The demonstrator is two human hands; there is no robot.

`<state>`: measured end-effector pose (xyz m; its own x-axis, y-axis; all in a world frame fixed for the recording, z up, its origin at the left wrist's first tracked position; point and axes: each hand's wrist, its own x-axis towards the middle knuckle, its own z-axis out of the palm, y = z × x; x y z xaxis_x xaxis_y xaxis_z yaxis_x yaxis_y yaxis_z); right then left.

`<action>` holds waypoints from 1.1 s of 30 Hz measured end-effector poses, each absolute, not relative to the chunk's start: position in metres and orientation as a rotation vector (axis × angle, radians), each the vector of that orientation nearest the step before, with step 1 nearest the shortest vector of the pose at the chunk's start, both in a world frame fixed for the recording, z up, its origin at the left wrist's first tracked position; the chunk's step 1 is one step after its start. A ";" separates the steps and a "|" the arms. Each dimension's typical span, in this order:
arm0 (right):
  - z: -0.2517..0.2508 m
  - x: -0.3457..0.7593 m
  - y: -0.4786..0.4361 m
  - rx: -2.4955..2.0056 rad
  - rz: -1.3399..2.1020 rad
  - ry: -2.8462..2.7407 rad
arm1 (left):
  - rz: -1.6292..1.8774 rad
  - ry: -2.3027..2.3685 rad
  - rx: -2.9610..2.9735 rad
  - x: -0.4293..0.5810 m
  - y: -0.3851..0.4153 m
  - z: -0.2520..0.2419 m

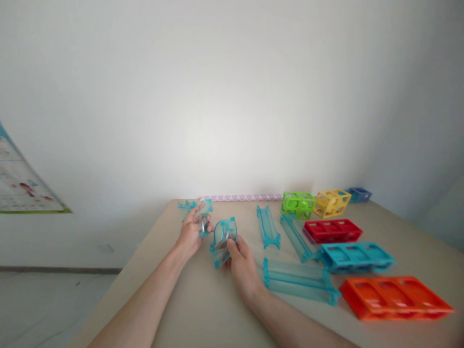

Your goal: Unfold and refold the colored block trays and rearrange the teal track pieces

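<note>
My left hand (191, 233) is closed round a clear blue plastic track piece (203, 218), held upright above the tan table (203, 309). My right hand (242, 265) grips a curved clear blue track piece (223, 239) just to the right of it. The two pieces sit close together but apart. A small blue piece (186, 205) lies on the table behind my left hand.
Three straight clear blue troughs (267, 226) (297, 238) (297, 280) lie right of my hands. Further right are red (332, 230), blue (356, 257) and orange (396, 297) frames, with green (297, 204), yellow (332, 202) and dark blue (358, 195) cubes at the back. A poster (21, 183) hangs on the left wall.
</note>
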<state>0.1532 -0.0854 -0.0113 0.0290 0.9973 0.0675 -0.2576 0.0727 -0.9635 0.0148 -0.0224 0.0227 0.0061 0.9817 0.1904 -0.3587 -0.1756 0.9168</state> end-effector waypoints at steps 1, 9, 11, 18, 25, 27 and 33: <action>-0.014 0.153 -0.084 -0.979 1.249 -1.023 | 1.440 0.785 1.031 0.014 -0.024 0.026; -0.020 0.150 -0.082 -0.921 1.395 -0.950 | 1.175 0.723 1.039 0.020 -0.035 0.035; -0.019 0.150 -0.082 -0.923 1.405 -0.954 | 1.202 0.786 1.094 0.022 -0.033 0.031; -0.006 0.153 -0.091 -0.918 1.219 -1.027 | 1.229 0.818 1.244 0.017 -0.026 0.022; 0.011 0.153 -0.103 -0.801 1.445 -0.888 | 1.088 0.601 1.308 0.014 -0.035 0.027; 0.014 0.152 -0.104 -0.813 1.446 -0.845 | 0.993 0.535 1.328 0.015 -0.038 0.028; 0.012 0.152 -0.098 -0.919 1.390 -0.809 | 0.906 0.550 1.340 0.019 -0.043 0.029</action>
<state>0.1520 -0.0981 0.0117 0.0369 0.9978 -0.0559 -0.4438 -0.0338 -0.8955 0.0193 -0.0434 0.0292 0.5624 0.8125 0.1537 -0.2378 -0.0191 0.9711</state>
